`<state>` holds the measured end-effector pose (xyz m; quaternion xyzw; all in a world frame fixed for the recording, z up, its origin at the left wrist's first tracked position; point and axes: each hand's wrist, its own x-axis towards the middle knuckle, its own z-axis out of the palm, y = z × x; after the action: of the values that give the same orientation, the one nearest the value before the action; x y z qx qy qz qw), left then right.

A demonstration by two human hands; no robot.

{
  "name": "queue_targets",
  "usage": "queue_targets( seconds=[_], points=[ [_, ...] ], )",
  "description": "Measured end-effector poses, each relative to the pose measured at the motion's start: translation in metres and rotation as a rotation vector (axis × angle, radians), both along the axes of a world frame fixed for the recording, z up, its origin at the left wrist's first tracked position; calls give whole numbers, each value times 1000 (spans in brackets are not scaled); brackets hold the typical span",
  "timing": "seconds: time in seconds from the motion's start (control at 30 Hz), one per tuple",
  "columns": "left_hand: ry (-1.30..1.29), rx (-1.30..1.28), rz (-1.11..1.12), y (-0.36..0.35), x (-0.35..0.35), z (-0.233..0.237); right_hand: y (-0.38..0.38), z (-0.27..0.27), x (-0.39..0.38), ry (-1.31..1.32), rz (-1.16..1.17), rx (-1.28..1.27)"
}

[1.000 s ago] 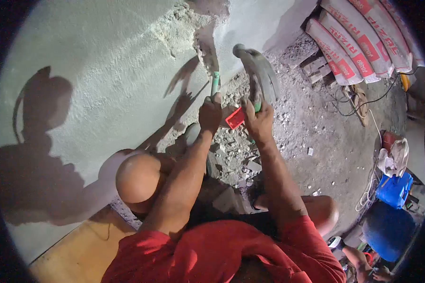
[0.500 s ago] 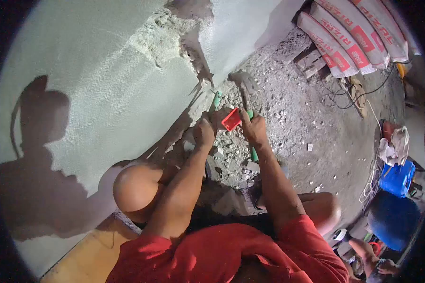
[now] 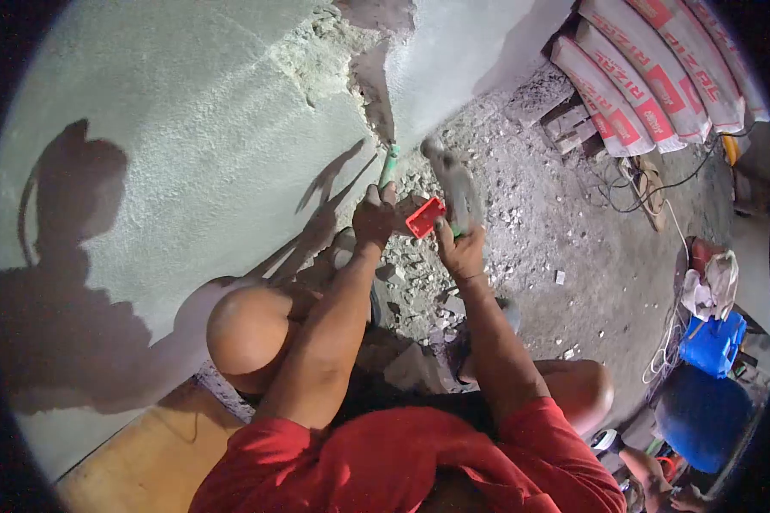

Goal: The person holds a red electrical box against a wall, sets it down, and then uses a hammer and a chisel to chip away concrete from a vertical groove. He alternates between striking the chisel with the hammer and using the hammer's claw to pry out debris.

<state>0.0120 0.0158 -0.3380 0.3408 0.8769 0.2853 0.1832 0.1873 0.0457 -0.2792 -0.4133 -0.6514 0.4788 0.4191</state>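
Observation:
My left hand (image 3: 374,214) is closed around a slim green chisel-like rod (image 3: 390,164), whose upper end points at the bottom of a broken groove in the wall. My right hand (image 3: 462,250) grips a hammer by its green handle; its long grey head (image 3: 459,186) is smeared by motion. Between the two hands is a small open red box (image 3: 425,218), its right edge against my right thumb. Whether my left fingers also touch the box is hidden.
The grey plastered wall (image 3: 205,154) with its chipped groove (image 3: 372,81) rises at left. Rubble (image 3: 415,291) covers the floor below my hands. Stacked cement bags (image 3: 642,77), cables (image 3: 680,231), a blue container (image 3: 712,344) and another person's arm (image 3: 646,474) are at right.
My left hand and the green rod have moved slightly upward, toward the wall groove. The hammer head has swung down and to the right. The red box has shifted a little right.

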Motion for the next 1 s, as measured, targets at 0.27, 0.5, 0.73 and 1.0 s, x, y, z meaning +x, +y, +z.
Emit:
queue_targets(
  seconds=[0.27, 0.5, 0.73, 1.0],
  points=[
    [134, 184, 17, 2, -2, -34, 28, -40, -14, -501, 100, -133],
    [107, 42, -20, 5, 1, -26, 15, -45, -17, -261, 70, 124],
    [-271, -40, 43, 15, -3, -4, 31, -8, -8, -596, 51, -258],
    [-533, -104, -335, 10, 7, 86, 86, 181, 81, -880, 52, 180]
  ],
)
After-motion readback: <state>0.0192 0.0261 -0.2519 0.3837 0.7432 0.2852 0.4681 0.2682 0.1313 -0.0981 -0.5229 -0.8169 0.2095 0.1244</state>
